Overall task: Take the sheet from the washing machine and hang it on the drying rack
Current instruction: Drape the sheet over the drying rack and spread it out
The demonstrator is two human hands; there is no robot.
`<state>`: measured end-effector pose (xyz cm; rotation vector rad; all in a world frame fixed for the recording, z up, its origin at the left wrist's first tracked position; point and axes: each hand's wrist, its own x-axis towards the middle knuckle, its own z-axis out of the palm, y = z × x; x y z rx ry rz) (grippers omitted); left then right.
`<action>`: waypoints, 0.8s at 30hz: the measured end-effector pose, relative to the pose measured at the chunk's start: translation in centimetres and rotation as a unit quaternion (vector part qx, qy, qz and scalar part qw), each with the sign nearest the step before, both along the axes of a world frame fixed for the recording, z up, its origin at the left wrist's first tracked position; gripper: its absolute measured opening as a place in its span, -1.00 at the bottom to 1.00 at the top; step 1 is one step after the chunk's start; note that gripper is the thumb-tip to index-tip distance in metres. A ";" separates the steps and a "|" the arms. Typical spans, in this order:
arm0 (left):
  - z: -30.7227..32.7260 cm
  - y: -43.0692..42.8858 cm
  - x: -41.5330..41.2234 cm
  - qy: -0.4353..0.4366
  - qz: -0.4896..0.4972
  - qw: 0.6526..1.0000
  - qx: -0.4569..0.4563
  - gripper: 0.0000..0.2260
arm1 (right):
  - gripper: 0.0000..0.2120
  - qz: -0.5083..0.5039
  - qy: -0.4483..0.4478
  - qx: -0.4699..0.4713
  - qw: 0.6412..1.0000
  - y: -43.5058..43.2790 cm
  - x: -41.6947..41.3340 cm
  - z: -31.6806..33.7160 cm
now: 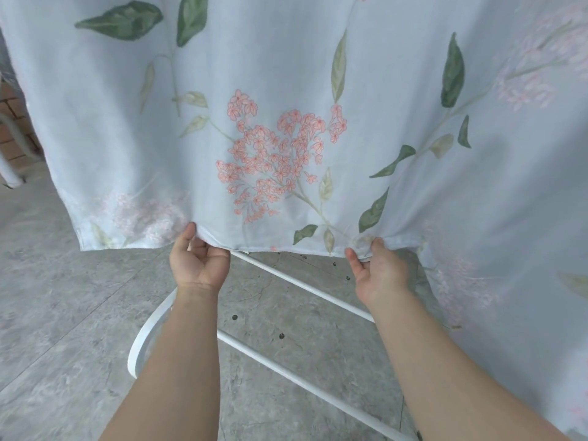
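Hanging down in front of the person is the big sheet (286, 90). It is pale blue with pink flowers and green leaves, and it fills most of the view. Its top is out of sight, so you cannot see what it hangs over.

Under it is the grey floor (47, 313), with a bit of brick wall (12, 122) far off to the left.

White bars of the drying rack (302, 285) run low over the floor, right below the hands and the bottom edge of the sheet.

That bottom edge runs sideways, from left to right. Both hands hold it from below, so the sheet goes up and away from them.

The left hand (199, 259) pinches the edge with its thumb on the front and its fingers tucked behind the cloth. The right hand (378, 268) pinches a small fold of the edge between its thumb and fingers.

The 2 hands look about the same way off from the edge, with a stretch of cloth between them. The sheet's left corner is well to the left of the left hand. Past the right hand the sheet goes on and hangs lower.

It looks like the sheet is already up, and the next job may be pulling this edge down and sideways to make it flat and even.
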<state>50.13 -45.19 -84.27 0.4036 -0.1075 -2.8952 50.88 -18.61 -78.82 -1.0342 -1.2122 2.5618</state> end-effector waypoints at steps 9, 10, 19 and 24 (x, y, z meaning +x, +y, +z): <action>-1.6 -0.9 -0.4 0.041 -0.094 0.989 -0.104 -0.40 | -0.76 0.005 0.000 0.009 1.000 0.4 -0.1 -0.2; -1.4 -1.0 -0.2 0.041 -0.100 0.987 -0.117 -0.52 | -0.76 0.004 -0.001 0.009 1.000 0.4 -0.1 -0.1; 0.4 -0.8 -0.5 -0.053 -0.063 0.987 -0.139 -0.75 | -0.69 -0.002 0.000 0.004 1.000 0.4 -0.3 -0.3; 0.7 -1.5 -1.2 -0.087 -0.018 0.995 -0.050 -0.92 | -0.73 -0.006 0.004 0.003 1.000 0.6 -0.2 -0.2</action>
